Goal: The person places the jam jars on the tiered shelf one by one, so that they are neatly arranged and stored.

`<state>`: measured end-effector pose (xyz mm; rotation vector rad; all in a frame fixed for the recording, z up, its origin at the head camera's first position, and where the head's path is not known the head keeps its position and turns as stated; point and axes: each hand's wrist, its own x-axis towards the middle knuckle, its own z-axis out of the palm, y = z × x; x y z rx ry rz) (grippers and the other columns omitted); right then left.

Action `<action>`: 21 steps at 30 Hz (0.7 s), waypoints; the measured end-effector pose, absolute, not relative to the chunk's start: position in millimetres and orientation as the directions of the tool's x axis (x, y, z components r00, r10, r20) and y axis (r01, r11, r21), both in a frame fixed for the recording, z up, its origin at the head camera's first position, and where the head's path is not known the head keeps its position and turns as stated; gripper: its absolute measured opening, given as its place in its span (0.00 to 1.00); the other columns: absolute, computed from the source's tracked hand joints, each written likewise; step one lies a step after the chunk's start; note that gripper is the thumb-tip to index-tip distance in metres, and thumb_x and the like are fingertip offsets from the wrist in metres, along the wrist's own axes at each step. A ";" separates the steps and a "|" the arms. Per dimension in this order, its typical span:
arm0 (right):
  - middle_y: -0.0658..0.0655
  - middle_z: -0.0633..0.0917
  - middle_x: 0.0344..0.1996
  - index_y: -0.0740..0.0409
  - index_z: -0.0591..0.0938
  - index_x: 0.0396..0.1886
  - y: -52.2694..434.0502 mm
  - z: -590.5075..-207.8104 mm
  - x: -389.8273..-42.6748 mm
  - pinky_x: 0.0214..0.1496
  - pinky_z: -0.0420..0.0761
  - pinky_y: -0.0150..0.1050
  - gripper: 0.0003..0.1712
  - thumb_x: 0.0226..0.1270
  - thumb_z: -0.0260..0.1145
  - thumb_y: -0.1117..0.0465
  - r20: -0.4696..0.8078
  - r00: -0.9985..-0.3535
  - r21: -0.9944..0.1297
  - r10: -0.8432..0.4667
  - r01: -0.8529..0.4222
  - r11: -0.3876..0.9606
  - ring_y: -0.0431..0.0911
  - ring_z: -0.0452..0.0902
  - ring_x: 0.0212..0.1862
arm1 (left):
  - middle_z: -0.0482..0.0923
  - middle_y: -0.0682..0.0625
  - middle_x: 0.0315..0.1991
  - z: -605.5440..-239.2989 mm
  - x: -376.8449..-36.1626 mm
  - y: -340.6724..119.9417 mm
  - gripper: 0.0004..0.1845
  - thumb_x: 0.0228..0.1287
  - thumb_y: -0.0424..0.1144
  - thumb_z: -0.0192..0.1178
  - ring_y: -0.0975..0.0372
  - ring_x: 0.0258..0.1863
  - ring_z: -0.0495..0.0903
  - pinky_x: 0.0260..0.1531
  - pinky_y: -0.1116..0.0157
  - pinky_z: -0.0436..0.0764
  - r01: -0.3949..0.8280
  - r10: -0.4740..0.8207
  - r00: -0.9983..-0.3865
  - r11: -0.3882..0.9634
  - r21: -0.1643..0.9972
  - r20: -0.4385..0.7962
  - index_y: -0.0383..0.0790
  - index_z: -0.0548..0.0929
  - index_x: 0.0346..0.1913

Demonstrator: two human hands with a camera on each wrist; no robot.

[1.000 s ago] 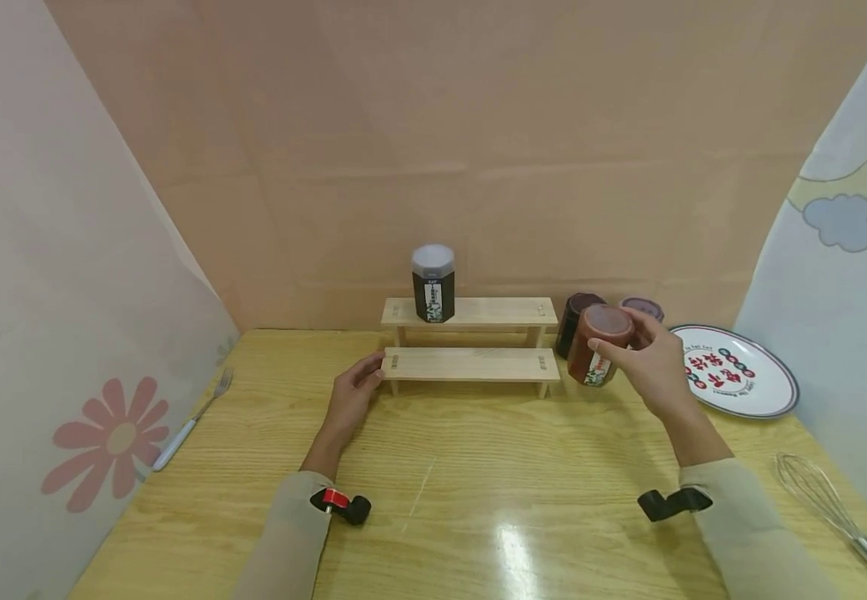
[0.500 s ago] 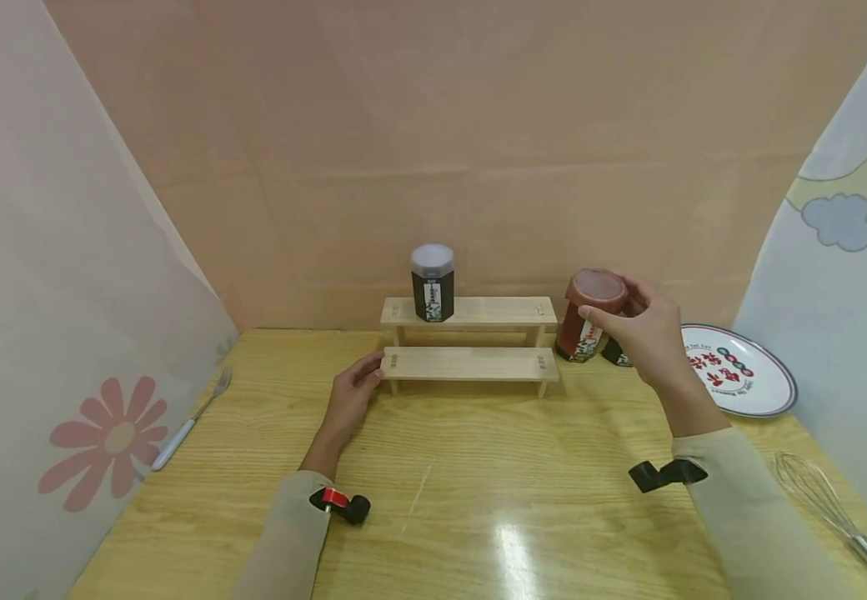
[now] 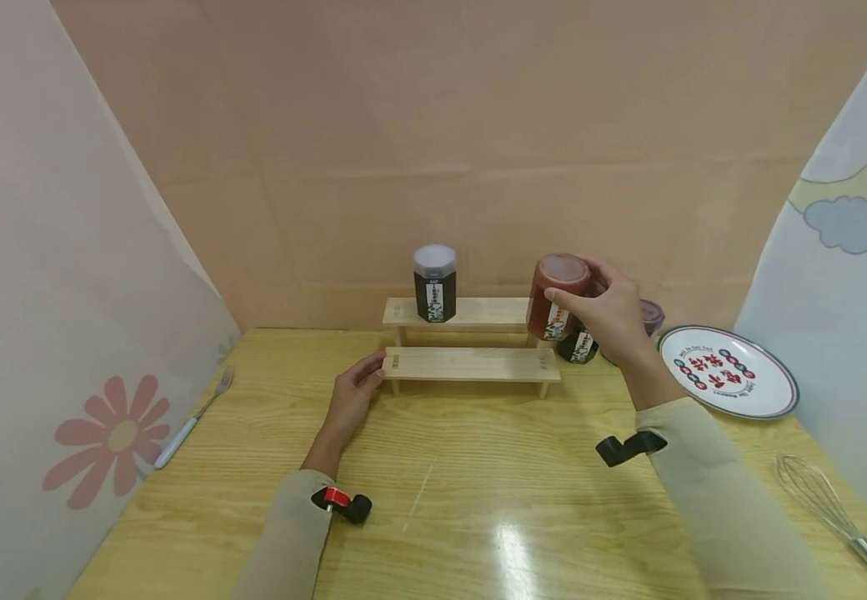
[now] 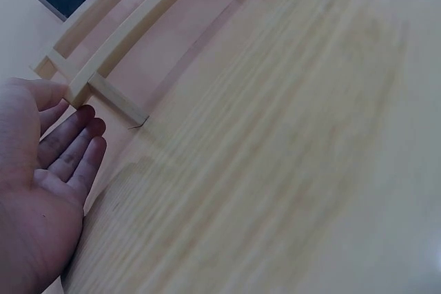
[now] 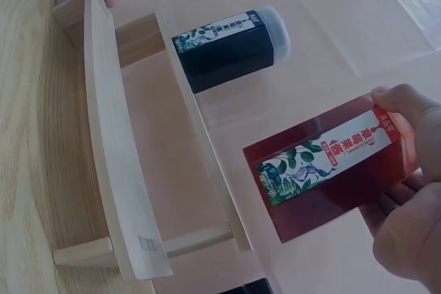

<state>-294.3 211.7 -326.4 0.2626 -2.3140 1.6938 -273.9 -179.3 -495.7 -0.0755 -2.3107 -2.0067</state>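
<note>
My right hand (image 3: pixel 609 312) grips a red jar (image 3: pixel 549 308) with a pale lid and a white label around its upper part. In the right wrist view the red jar (image 5: pixel 331 163) is apart from the rack, near the right end of its upper board. My left hand (image 3: pixel 351 400) holds the left end of the lower board of a two-step wooden rack (image 3: pixel 471 363), thumb at the corner (image 4: pixel 76 91). A black jar (image 3: pixel 434 287) with a whitish lid stands upright on the upper step, left of centre.
Another dark jar (image 3: pixel 578 343) stands right of the rack, partly hidden by my right hand. Behind that hand shows a purple lid (image 3: pixel 652 315). A white plate (image 3: pixel 764 379) lies further right, with a whisk (image 3: pixel 831 508) nearer. A fork (image 3: pixel 193 421) lies far left.
My right hand has lifted the red jar and carried it left, from beside the other jars to the rack's right end. My left hand and the black jar on the rack have stayed put.
</note>
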 end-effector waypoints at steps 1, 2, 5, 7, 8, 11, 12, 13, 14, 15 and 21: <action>0.62 0.80 0.66 0.57 0.71 0.75 209.7 -325.9 -295.2 0.51 0.81 0.19 0.43 0.63 0.78 0.54 0.308 -0.951 -0.906 0.011 -0.290 0.310 0.39 0.80 0.60 | 0.76 0.46 0.71 -495.7 -274.0 -179.2 0.21 0.79 0.40 0.57 0.54 0.72 0.73 0.69 0.62 0.77 0.089 -0.015 -0.996 0.140 0.986 0.092 0.47 0.77 0.71; 0.61 0.80 0.66 0.55 0.71 0.75 207.8 -325.1 -295.2 0.51 0.80 0.19 0.43 0.63 0.78 0.52 0.300 -0.954 -0.906 0.015 -0.280 0.319 0.40 0.80 0.61 | 0.76 0.46 0.70 -495.6 -273.9 -179.2 0.21 0.79 0.40 0.57 0.54 0.72 0.74 0.69 0.62 0.77 0.090 -0.014 -0.996 0.138 0.986 0.092 0.47 0.77 0.71; 0.60 0.80 0.67 0.55 0.72 0.75 202.0 -323.7 -298.1 0.52 0.79 0.18 0.43 0.63 0.78 0.51 0.293 -0.956 -0.905 0.016 -0.272 0.327 0.44 0.79 0.64 | 0.76 0.45 0.70 -495.7 -274.3 -179.8 0.21 0.79 0.40 0.57 0.54 0.72 0.74 0.68 0.64 0.77 0.088 -0.013 -0.996 0.138 0.987 0.091 0.47 0.77 0.71; 0.60 0.80 0.67 0.55 0.72 0.74 197.8 -323.1 -301.3 0.53 0.78 0.18 0.43 0.62 0.79 0.51 0.294 -0.956 -0.908 0.013 -0.276 0.315 0.46 0.78 0.66 | 0.76 0.45 0.71 -495.5 -274.2 -180.4 0.21 0.79 0.41 0.57 0.54 0.72 0.74 0.67 0.65 0.77 0.085 -0.012 -0.996 0.140 0.986 0.087 0.48 0.77 0.71; 0.60 0.80 0.67 0.55 0.72 0.74 195.9 -322.9 -303.1 0.53 0.79 0.19 0.43 0.62 0.79 0.51 0.298 -0.954 -0.908 0.010 -0.280 0.310 0.48 0.78 0.66 | 0.76 0.45 0.71 -495.1 -274.0 -180.7 0.21 0.79 0.41 0.57 0.54 0.72 0.73 0.67 0.65 0.77 0.081 -0.011 -0.996 0.142 0.987 0.084 0.47 0.77 0.71; 0.61 0.80 0.67 0.55 0.71 0.75 190.1 -322.8 -308.6 0.54 0.79 0.20 0.45 0.61 0.79 0.50 0.300 -0.954 -0.906 0.005 -0.283 0.315 0.50 0.78 0.67 | 0.75 0.45 0.72 -494.7 -274.4 -181.8 0.22 0.80 0.40 0.56 0.53 0.73 0.72 0.69 0.65 0.76 0.062 -0.009 -0.998 0.143 0.988 0.064 0.47 0.76 0.72; 0.61 0.80 0.67 0.55 0.71 0.75 188.3 -323.0 -310.4 0.54 0.80 0.21 0.45 0.61 0.80 0.50 0.297 -0.955 -0.906 0.006 -0.280 0.316 0.50 0.78 0.67 | 0.74 0.44 0.73 -494.5 -274.5 -181.8 0.22 0.80 0.40 0.56 0.53 0.73 0.72 0.69 0.64 0.76 0.054 -0.007 -0.998 0.144 0.988 0.056 0.46 0.75 0.73; 0.62 0.80 0.68 0.55 0.71 0.76 186.8 -323.4 -312.1 0.54 0.80 0.22 0.46 0.61 0.79 0.50 0.297 -0.955 -0.904 0.004 -0.280 0.323 0.51 0.78 0.68 | 0.73 0.44 0.73 -494.4 -274.9 -182.1 0.23 0.80 0.39 0.55 0.52 0.74 0.71 0.70 0.63 0.75 0.045 -0.008 -0.999 0.145 0.988 0.047 0.45 0.74 0.73; 0.62 0.80 0.68 0.55 0.70 0.76 185.0 -323.9 -313.6 0.55 0.80 0.23 0.46 0.61 0.79 0.50 0.296 -0.955 -0.903 0.005 -0.278 0.327 0.51 0.78 0.68 | 0.72 0.43 0.74 -493.8 -274.8 -181.9 0.23 0.81 0.38 0.54 0.52 0.74 0.71 0.70 0.62 0.75 0.036 -0.007 -0.999 0.149 0.988 0.037 0.44 0.74 0.74; 0.62 0.80 0.68 0.55 0.70 0.76 183.2 -324.6 -315.0 0.55 0.80 0.24 0.46 0.61 0.79 0.50 0.290 -0.957 -0.905 0.004 -0.273 0.325 0.52 0.78 0.68 | 0.72 0.42 0.74 -493.5 -275.1 -181.9 0.23 0.81 0.38 0.54 0.52 0.74 0.70 0.70 0.61 0.75 0.028 -0.009 -1.000 0.151 0.988 0.029 0.44 0.73 0.74; 0.63 0.80 0.67 0.55 0.70 0.76 173.5 -329.2 -321.3 0.59 0.81 0.30 0.45 0.61 0.79 0.52 0.280 -0.960 -0.917 -0.003 -0.269 0.295 0.52 0.78 0.67 | 0.72 0.42 0.74 -494.2 -275.1 -180.4 0.23 0.81 0.38 0.54 0.51 0.74 0.70 0.72 0.56 0.74 0.020 -0.014 -1.000 0.148 0.989 0.022 0.44 0.73 0.74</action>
